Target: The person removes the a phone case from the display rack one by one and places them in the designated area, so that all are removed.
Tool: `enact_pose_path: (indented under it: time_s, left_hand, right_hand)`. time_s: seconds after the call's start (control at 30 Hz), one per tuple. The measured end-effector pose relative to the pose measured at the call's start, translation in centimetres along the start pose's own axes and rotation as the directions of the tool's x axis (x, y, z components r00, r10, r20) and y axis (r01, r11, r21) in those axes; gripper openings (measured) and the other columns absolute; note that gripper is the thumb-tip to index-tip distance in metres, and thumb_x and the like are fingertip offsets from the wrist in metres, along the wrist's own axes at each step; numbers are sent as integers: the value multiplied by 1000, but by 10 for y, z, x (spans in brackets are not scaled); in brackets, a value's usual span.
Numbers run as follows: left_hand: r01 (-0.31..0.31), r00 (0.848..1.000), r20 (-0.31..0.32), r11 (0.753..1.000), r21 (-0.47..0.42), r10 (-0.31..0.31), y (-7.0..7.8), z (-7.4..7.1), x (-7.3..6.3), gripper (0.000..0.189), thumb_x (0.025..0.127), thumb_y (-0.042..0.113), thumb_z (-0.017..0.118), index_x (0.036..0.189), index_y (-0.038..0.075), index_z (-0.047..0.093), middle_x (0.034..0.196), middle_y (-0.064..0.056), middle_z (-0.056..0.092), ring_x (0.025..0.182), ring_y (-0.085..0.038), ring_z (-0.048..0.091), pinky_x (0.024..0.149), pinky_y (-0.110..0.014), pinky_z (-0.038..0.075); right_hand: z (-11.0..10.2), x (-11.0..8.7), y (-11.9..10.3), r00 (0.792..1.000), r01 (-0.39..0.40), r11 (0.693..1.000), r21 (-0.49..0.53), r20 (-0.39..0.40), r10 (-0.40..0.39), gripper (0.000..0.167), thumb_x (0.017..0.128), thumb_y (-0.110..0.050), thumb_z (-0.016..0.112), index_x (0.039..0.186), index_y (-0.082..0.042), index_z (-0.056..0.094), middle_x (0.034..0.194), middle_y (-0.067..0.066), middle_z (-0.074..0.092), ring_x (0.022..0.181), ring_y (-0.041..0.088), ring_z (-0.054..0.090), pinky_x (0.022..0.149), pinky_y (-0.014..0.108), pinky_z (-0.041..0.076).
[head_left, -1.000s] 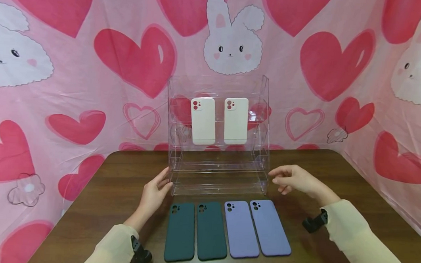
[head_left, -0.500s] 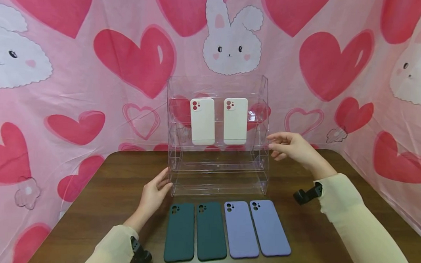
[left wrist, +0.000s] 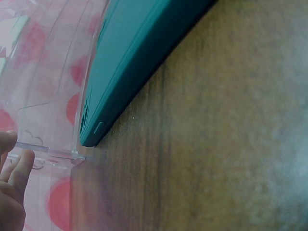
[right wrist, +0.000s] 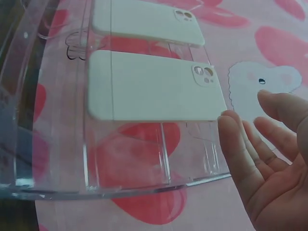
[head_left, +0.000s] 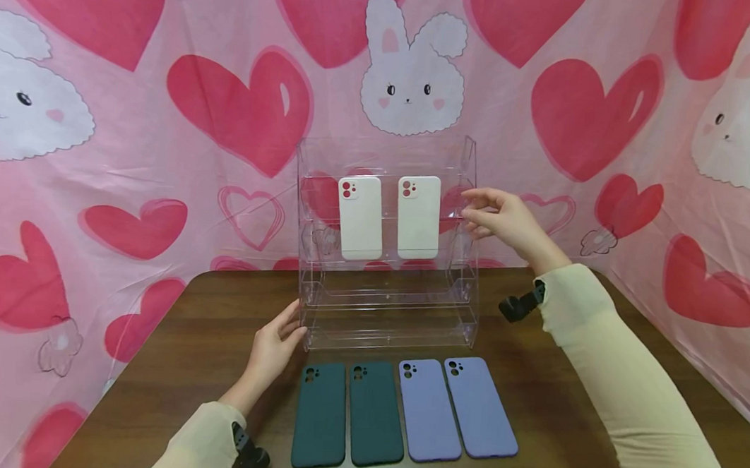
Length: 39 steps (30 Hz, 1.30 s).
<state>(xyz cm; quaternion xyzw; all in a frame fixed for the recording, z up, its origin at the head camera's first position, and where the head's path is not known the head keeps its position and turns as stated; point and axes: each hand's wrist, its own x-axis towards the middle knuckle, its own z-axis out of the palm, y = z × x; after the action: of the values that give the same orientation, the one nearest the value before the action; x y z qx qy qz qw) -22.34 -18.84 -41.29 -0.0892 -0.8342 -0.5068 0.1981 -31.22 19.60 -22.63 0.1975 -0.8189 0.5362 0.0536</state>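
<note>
Pinching the low left edge of a clear tiered rack between thumb and fingers, the left hand sits down near the brown table, while the right hand hangs at the rack's upper right side, fingers loosely bent and thumb apart from them, though whether a fingertip touches the plastic I cannot tell. Two white phone cases stand side by side in the rack, the right one closer to that hand. Nearer me, two dark green cases and, right of them, two lavender cases lie in a row on the table.
</note>
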Motion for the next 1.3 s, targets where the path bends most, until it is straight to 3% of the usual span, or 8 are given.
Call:
enact_pose_path:
  time_s: [0.2, 0.43, 0.57, 0.67, 0.9, 1.1, 1.3]
  left_hand:
    - [-4, 1000, 0, 1000, 7, 4, -1, -1, -1, 55, 83, -5, 64, 134, 4, 47, 127, -17, 52, 99, -31, 61, 80, -34, 51]
    - [-21, 1000, -13, 1000, 9, 21, -3, 0, -2, 55, 82, -7, 64, 133, 2, 48, 126, -19, 53, 98, -32, 61, 79, -34, 51]
    - [-48, 999, -24, 999, 9, 48, -4, 1, -1, 54, 81, -8, 64, 132, 0, 48, 124, -21, 54, 96, -33, 61, 78, -34, 52]
    - [-45, 999, -22, 999, 12, 45, -4, 1, -1, 54, 81, -8, 64, 132, 0, 48, 124, -21, 53, 97, -33, 61, 78, -33, 51]
    - [-7, 1000, -1, 1000, 19, 7, -2, -1, -2, 55, 83, -5, 64, 134, 4, 47, 126, -18, 52, 99, -31, 61, 80, -35, 51]
    - [-10, 1000, 0, 1000, 14, 10, -1, 0, 0, 55, 83, -5, 64, 134, 3, 47, 127, -19, 52, 99, -31, 61, 80, -35, 50]
    - [-6, 1000, 3, 1000, 16, 6, -1, 0, 1, 55, 83, -5, 64, 134, 3, 47, 127, -18, 52, 99, -31, 61, 80, -35, 51]
  right_hand:
    - [8, 17, -6, 1000, -3, 1000, -18, 2, 3, 48, 89, -22, 63, 132, -8, 47, 110, 14, 55, 86, 29, 61, 69, 32, 55]
    - [19, 33, -8, 1000, 4, 1000, 6, 28, -4, 59, 89, -17, 63, 140, -7, 35, 129, 16, 46, 91, 36, 59, 76, 43, 53]
    - [24, 41, -7, 1000, -3, 1000, 25, 28, 2, 63, 89, -14, 63, 143, -8, 31, 137, 16, 38, 93, 38, 59, 71, 36, 55]
    - [28, 46, -7, 1000, -12, 999, 39, 20, 11, 65, 89, -14, 63, 144, -10, 28, 140, 16, 34, 94, 36, 60, 73, 38, 54]
    - [33, 52, -6, 999, -32, 997, 74, 8, 32, 69, 89, -10, 61, 147, -12, 22, 141, 17, 32, 92, 33, 60, 82, 50, 48]
    - [36, 56, -4, 999, -27, 997, 74, -20, 28, 66, 90, -7, 60, 146, -11, 25, 136, 19, 38, 85, 28, 61, 76, 44, 53]
    - [38, 57, -4, 996, -28, 999, 41, -84, 31, 54, 90, -7, 59, 140, -9, 38, 126, 19, 48, 83, 25, 59, 70, 36, 54]
